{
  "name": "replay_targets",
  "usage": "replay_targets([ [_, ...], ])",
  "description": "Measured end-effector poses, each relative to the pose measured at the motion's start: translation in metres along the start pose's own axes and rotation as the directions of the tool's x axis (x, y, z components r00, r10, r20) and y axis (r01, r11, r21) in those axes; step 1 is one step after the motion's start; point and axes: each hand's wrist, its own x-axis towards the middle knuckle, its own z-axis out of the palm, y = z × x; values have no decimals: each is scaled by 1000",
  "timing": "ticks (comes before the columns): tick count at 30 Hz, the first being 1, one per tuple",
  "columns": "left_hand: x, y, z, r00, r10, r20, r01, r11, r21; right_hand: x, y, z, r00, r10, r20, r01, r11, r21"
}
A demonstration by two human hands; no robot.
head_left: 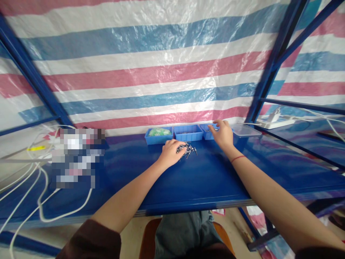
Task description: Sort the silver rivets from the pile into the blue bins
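Note:
A small heap of thin metal pieces that look like pop rivets (192,149) lies on the blue table. My left hand (170,153) rests at the heap's left side, its thumb and fingers curled around some of the pieces. Over the right-hand blue bin (207,135) hovers my right hand (223,135), thumb and fingers apart; that bin's contents are mostly hidden by it. The middle blue bin (188,136) has small metal pieces on its floor. In the left-hand blue bin (159,140) sits a green and white plastic-wrapped bundle.
A clear plastic lid or tray (246,130) lies right of the bins. White cables (44,212) loop over the table's left side beside a pixelated area. A white power strip (277,121) stands at the right. Blue metal posts (272,73) and striped sheeting (151,75) enclose the back.

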Motion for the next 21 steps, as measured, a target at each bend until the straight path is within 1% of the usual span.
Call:
replay_targets([
  [2,-2,3,-2,999,5,54,-7,999,45,2,8,-1,1000,18,6,-18,998,-65],
  [3,-3,5,-3,997,7,74,-12,998,65,2,7,-1,1000,14,27,-13,998,-60],
  [4,-4,6,-4,996,9,87,-16,996,84,0,4,-2,997,-7,78,9,999,-31],
  [5,-5,7,-4,995,11,98,-21,995,103,-3,-1,-2,986,-54,160,52,998,19],
  [6,-5,7,-5,994,11,105,-24,992,121,-7,-8,-1,955,-128,267,109,990,87],
  [7,-6,7,-5,994,11,110,-26,990,139,-12,-15,0,898,-221,381,168,971,168],
  [8,-6,6,-5,994,10,113,-28,988,154,-17,-22,1,823,-317,471,221,943,247],
  [9,-5,6,-5,993,10,116,-29,986,166,-22,-28,3,752,-394,528,260,914,312],
  [10,-5,5,-5,993,11,119,-32,984,175,-27,-33,5,695,-453,558,290,887,359],
  [11,-5,4,-4,992,15,122,-37,983,180,-31,-37,7,649,-501,573,317,862,395],
  [12,-4,3,-4,992,20,124,-42,983,180,-35,-40,9,612,-540,577,344,839,421],
  [14,-3,2,-4,991,29,129,-51,983,174,-39,-43,13,557,-601,574,389,799,459],
  [15,-3,2,-4,991,31,130,-53,985,167,-40,-44,14,544,-616,569,402,787,468],
  [16,-2,2,-4,991,31,131,-52,986,160,-41,-44,15,547,-620,563,405,784,470],
  [19,-1,2,-5,990,27,135,-49,986,159,-40,-43,16,584,-600,546,394,798,456],
  [21,-1,2,-5,991,27,133,-49,985,165,-40,-43,16,588,-599,543,396,799,453],
])
